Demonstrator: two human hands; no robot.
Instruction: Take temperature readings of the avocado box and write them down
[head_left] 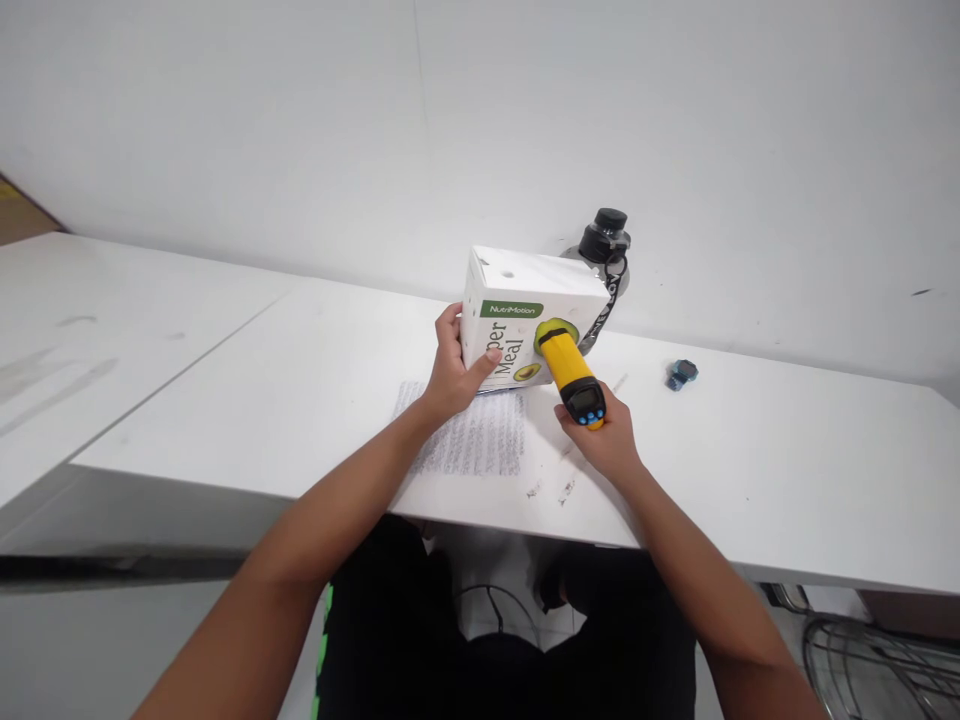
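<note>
My left hand [454, 368] grips the left side of a white cardboard box [544, 275], thumb on its front. The box carries a green label, large lettering and avocado pictures, and it leans slightly back above the table. In my right hand [606, 432] is a yellow and black infrared thermometer [571, 375] with a small screen and blue buttons. Its front end points at the avocado picture, close to the box; whether they touch I cannot tell. Below the box lies a printed sheet [480, 440] covered in fine dark marks.
Behind the box stands a clear bottle with a black lid [606, 235] and a lettered strap, near the wall. A blue wristwatch [682, 374] lies to the right on the white table [810, 460]. A wire rack [877, 650] shows under the table at lower right.
</note>
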